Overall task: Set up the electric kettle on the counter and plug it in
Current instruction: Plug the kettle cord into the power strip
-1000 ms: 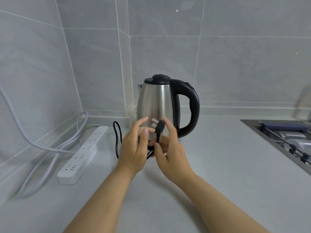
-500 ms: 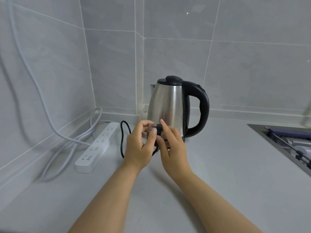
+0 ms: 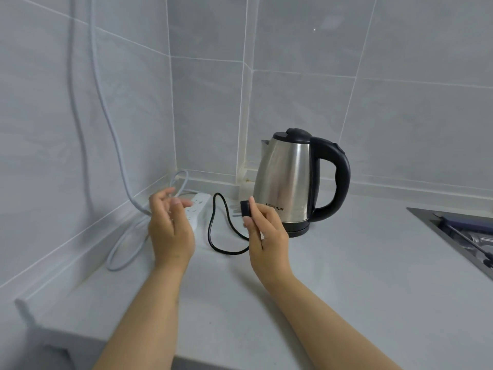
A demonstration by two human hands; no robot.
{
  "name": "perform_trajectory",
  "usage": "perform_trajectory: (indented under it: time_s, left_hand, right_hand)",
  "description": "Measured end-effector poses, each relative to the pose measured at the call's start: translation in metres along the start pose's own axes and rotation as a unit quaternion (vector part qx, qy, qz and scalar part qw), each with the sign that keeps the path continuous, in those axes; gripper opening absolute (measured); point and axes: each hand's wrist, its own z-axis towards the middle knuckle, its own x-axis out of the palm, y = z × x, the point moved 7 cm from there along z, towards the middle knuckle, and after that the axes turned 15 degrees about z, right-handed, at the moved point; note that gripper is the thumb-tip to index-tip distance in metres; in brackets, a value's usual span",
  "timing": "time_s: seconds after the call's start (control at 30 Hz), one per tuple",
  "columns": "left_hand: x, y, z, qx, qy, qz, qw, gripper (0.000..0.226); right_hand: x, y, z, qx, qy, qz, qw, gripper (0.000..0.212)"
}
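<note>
Change since half a second ago: the two hands, then joined on the plug in front of the kettle, are now apart. The left hand [image 3: 170, 225], at centre left of the frame, has let go and hangs over the power strip with fingers loosely spread, holding nothing. The right hand [image 3: 266, 233] alone pinches the black round plug [image 3: 245, 208] between thumb and fingertips, prongs pointing left toward the strip. The judgement is that the plug is freed and turned for insertion; that step is not yet done.

Position of task items: the stainless-steel electric kettle with black lid and handle [image 3: 290, 182] stands upright on its black base on the pale grey counter [image 3: 346, 276], right of centre, near the tiled corner. The white oblong power strip [image 3: 198, 206] lies just left of the plug, partly hidden by the left hand.

Count: one kettle, one plug, one black cord [image 3: 216, 233] looping on the counter, one power strip, one pale grey supply cable [image 3: 106, 108] running up the wall at upper left, two hands. A steel sink edge [image 3: 437, 228] shows at right.
</note>
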Motion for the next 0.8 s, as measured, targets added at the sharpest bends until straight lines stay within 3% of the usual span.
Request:
perform_trajectory:
  time_s: [0.3,0.4,0.53,0.67,0.8]
  left_hand:
    - [-0.035,0.038,0.009,-0.004,0.087,0.058,0.995,0.018]
    - [-0.045,0.050,0.009,-0.021,0.132,0.070,0.989,0.031]
    - [-0.045,0.054,-0.003,0.025,0.224,0.147,0.963,0.049]
    - [-0.041,0.055,-0.006,0.054,0.244,0.218,0.943,0.060]
    - [-0.040,0.058,-0.002,0.049,0.241,0.219,0.944,0.061]
  right_hand:
    - [0.057,0.000,-0.009,-0.020,0.066,0.055,0.996,0.030]
    - [0.071,-0.002,-0.012,-0.038,0.067,0.027,0.997,0.039]
    - [0.085,-0.009,-0.008,-0.033,0.068,-0.037,0.996,0.034]
    - [0.090,-0.010,-0.004,-0.033,0.062,-0.080,0.994,0.029]
    - [0.097,-0.009,-0.002,-0.033,0.073,-0.090,0.993,0.029]
